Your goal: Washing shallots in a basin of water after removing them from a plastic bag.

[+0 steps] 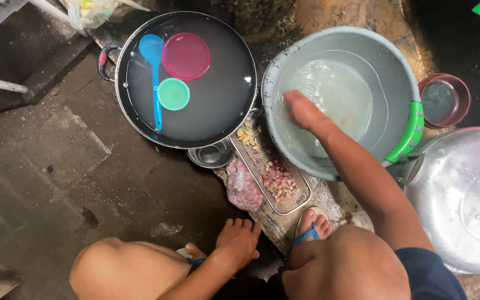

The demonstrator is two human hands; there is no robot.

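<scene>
Right hand (304, 111) reaches into grey basin (395, 72) of water at two o'clock, fingers extended, gripping nothing. Left hand (239, 241) rests open on the ground at six o'clock, well apart. Wire tray (301, 191) lies between them.

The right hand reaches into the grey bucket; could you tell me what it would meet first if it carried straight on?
The right hand points toward the far side of the bucket. Going straight on, it would probably meet the water first, then the bucket's inner wall; depth is hard to judge.
</scene>
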